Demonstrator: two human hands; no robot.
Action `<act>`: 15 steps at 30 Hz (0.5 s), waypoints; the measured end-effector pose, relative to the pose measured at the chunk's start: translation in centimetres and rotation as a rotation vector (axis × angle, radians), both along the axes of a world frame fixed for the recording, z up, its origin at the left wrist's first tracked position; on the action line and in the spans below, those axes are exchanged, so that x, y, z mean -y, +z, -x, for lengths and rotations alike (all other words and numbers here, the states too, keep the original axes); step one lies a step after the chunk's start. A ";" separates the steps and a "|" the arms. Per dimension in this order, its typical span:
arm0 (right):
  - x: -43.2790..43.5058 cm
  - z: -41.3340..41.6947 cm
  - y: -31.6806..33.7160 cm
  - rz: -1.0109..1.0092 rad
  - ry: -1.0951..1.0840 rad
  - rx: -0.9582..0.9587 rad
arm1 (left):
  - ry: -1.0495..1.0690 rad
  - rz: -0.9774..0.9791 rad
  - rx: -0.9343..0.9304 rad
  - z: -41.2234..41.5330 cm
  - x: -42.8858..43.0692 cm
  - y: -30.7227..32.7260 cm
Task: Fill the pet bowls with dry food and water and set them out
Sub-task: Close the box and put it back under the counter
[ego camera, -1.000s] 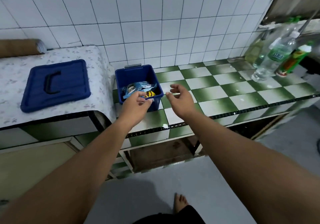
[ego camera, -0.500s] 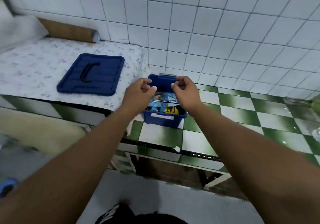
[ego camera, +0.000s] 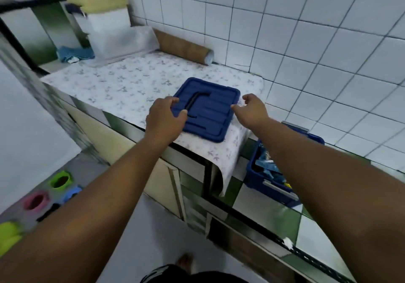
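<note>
Left hand (ego camera: 166, 118) is gripping blue lid (ego camera: 210, 112) at its left edge, fingers curled. Right hand (ego camera: 252, 109) is hovering just beside the right edge, fingers loosely curled, empty.

Readable text: none anywhere from where I stand.
Blue lid (ego camera: 210, 112): only moulded ridges and a dark handle, no lettering on it.
Packets (ego camera: 266, 169) in the blue bin (ego camera: 285, 195): printed wrappers, blue with a spot of yellow. The print is too blurred to make out a word or a brand.
Floral cloth (ego camera: 122, 85) on the table: small sprig pattern, no words.
Coloured bowls (ego camera: 60, 181) on the floor: blurred, with no mark or number that can be read.
</note>
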State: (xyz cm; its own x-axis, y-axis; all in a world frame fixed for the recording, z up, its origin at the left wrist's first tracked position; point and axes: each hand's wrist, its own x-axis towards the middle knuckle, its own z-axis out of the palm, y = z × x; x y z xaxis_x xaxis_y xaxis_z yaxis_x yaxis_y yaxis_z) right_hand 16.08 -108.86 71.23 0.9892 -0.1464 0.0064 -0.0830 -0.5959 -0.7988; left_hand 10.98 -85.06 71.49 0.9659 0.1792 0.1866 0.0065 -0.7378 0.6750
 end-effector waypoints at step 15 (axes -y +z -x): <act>-3.1 -7.0 -1.1 -0.007 -0.049 -0.153 | -0.037 -0.249 -0.230 -5.2 -2.3 -2.7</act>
State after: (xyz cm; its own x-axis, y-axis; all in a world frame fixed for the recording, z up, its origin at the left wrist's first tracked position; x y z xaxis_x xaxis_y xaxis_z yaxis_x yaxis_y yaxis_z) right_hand 23.12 -105.76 70.17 0.9703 -0.1937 -0.1446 -0.2324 -0.5827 -0.7788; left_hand 16.17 -82.79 68.84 0.9928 0.1200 -0.0034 0.1082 -0.8825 0.4576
